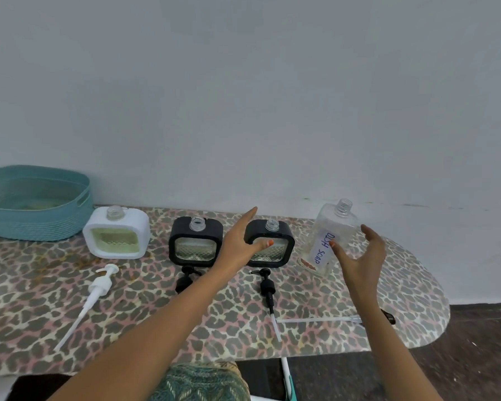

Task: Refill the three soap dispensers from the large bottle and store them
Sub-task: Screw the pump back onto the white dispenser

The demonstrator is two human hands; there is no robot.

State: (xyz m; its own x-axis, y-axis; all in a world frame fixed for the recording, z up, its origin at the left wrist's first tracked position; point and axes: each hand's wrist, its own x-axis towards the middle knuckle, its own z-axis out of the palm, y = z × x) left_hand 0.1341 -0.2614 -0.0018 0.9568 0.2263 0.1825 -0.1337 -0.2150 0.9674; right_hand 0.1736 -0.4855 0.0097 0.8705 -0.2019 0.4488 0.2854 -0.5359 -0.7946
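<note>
My left hand point(239, 244) is spread flat and holds nothing, reaching in front of the right black dispenser point(284, 235). My right hand point(362, 256) is also spread wide, thumb at the label of the large bottle point(334, 227). I cannot tell if it touches. The bottle leans at the table's point(156, 328) right end, uncapped and looking nearly empty.

All three dispensers stand open in a row. The white dispenser point(116, 233) shows yellow-green fill. The middle black dispenser point(195, 241) and the right one look clear, their level hard to judge. The white pump point(99, 285) and two black pumps point(185, 280) point(266, 286) lie in front.

The teal basket point(35, 224) holds no dispenser. I judge pouring, recapping and storing remain.
</note>
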